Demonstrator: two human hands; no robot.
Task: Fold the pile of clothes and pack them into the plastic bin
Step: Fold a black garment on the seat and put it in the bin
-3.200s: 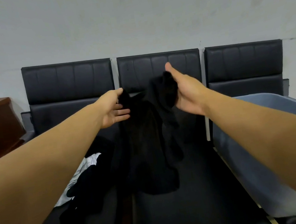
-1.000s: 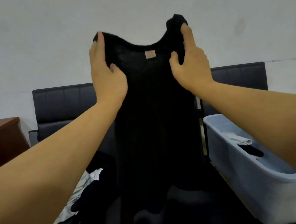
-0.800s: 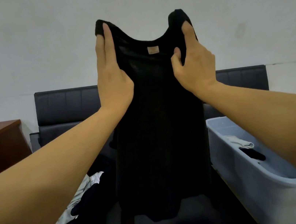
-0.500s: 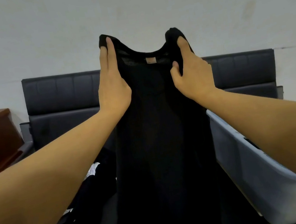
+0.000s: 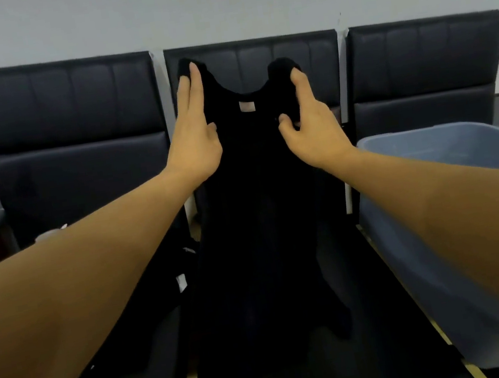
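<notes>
Black sleeveless top (image 5: 256,220) held up by its two shoulder straps over the middle seat (image 5: 374,316) of a row of three black chairs; hem drapes onto the seat cushion. Small tan label at the neckline faces the camera.

Left hand (image 5: 195,138): fingers (image 5: 194,90) straight, flat against the left strap, thumb tucked in at the strap's inner edge. Right hand (image 5: 310,128): fingers curled, pinching the right strap, which bunches over the fingertips.

Handling, by judgement: thin knit, light, limp, no stiffness of its own. It hangs straight only while both straps are held. Best hold stays at the straps or shoulder seams; lay it flat on the seat before folding.

Grey-blue plastic bin (image 5: 429,142) sits on the right seat, just beside the top. Its contents are not visible from this angle.

More dark clothes (image 5: 172,284) with a bit of white lie on the left seat.
</notes>
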